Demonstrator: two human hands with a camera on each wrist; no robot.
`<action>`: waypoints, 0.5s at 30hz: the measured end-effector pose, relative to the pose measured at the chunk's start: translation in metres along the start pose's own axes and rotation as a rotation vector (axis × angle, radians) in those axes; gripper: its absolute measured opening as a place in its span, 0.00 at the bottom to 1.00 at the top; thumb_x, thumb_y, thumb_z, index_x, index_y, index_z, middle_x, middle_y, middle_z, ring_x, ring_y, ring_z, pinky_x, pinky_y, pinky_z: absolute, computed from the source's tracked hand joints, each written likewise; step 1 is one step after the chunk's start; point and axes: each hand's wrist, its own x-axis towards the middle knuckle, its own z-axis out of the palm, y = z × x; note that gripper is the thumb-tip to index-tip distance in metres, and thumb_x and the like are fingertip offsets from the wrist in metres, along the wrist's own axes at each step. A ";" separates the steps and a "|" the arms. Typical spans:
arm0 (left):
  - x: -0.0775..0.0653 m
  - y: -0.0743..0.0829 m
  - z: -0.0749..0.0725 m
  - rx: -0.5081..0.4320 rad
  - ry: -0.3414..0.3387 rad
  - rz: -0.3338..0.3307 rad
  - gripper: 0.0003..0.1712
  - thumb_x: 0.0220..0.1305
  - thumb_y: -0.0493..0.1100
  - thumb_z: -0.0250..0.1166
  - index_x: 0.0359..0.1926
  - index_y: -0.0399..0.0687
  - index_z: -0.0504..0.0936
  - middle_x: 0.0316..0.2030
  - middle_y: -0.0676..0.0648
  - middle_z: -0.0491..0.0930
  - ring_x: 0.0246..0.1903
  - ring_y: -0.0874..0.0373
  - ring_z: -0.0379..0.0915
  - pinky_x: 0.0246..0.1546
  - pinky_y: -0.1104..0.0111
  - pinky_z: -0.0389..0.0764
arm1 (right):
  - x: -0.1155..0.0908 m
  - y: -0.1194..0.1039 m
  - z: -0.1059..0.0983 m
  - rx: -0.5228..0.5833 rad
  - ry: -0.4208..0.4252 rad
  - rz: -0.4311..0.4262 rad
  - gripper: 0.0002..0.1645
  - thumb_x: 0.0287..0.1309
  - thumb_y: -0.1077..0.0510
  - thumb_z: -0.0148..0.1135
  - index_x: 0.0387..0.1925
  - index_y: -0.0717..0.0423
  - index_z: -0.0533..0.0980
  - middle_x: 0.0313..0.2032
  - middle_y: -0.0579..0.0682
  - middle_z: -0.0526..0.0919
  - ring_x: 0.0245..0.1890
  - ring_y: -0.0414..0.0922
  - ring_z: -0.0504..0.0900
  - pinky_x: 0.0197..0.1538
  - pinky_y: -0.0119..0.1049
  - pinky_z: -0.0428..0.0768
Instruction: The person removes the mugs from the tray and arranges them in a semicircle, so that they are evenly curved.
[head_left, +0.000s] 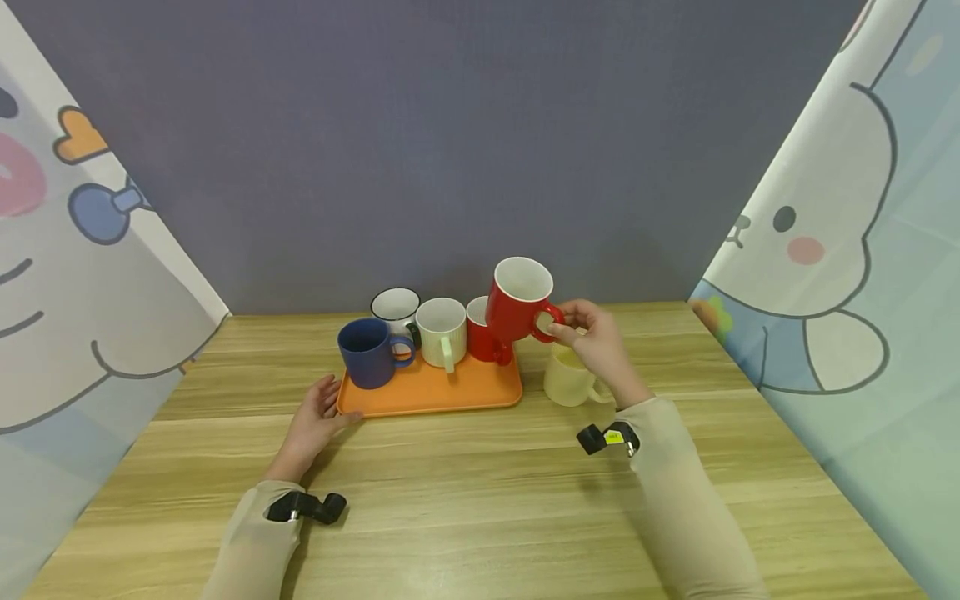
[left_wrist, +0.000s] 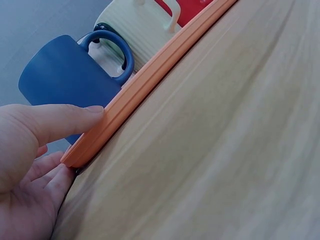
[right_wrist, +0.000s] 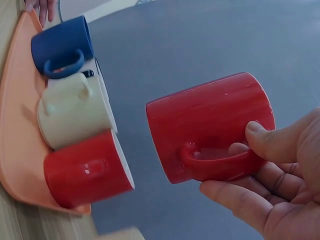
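My right hand (head_left: 596, 337) pinches the handle of a red mug (right_wrist: 210, 125) with a white inside, thumb on top. Held upright in the air, this mug overlaps a second red mug (right_wrist: 90, 167) in the head view. That second mug stands on an orange tray (head_left: 420, 396) beside a ribbed cream mug (head_left: 441, 333), a white mug with a dark rim (head_left: 395, 307) and a blue mug (head_left: 367, 354). At the tray's front left corner, my left hand (head_left: 318, 421) holds the edge, its thumb against the front rim and its fingers along the left side.
A pale yellow mug (head_left: 567, 379) stands on the wooden table (head_left: 465, 500) right of the tray, partly behind my right hand. Behind the tray rises a grey panel (head_left: 465, 150). Cartoon-printed sheets (head_left: 810, 250) flank the table on both sides.
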 end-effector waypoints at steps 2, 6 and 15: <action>0.000 0.000 0.000 -0.006 -0.001 0.005 0.54 0.62 0.27 0.67 0.76 0.28 0.37 0.73 0.26 0.47 0.73 0.35 0.46 0.72 0.49 0.54 | 0.001 0.003 -0.005 0.001 0.011 0.011 0.08 0.57 0.72 0.66 0.39 0.73 0.77 0.30 0.55 0.83 0.29 0.36 0.77 0.27 0.22 0.75; 0.000 -0.001 0.000 -0.018 -0.009 0.011 0.55 0.61 0.27 0.66 0.76 0.28 0.36 0.73 0.25 0.46 0.73 0.35 0.44 0.72 0.50 0.53 | 0.002 0.006 -0.016 -0.002 0.039 0.031 0.08 0.58 0.71 0.65 0.38 0.74 0.77 0.29 0.53 0.82 0.29 0.35 0.77 0.28 0.21 0.75; 0.001 -0.001 -0.001 -0.010 -0.013 -0.007 0.56 0.62 0.27 0.67 0.76 0.29 0.35 0.74 0.25 0.44 0.74 0.35 0.44 0.73 0.50 0.53 | 0.007 0.015 -0.035 -0.009 0.105 0.018 0.09 0.59 0.73 0.64 0.40 0.78 0.76 0.28 0.52 0.81 0.27 0.30 0.77 0.31 0.20 0.80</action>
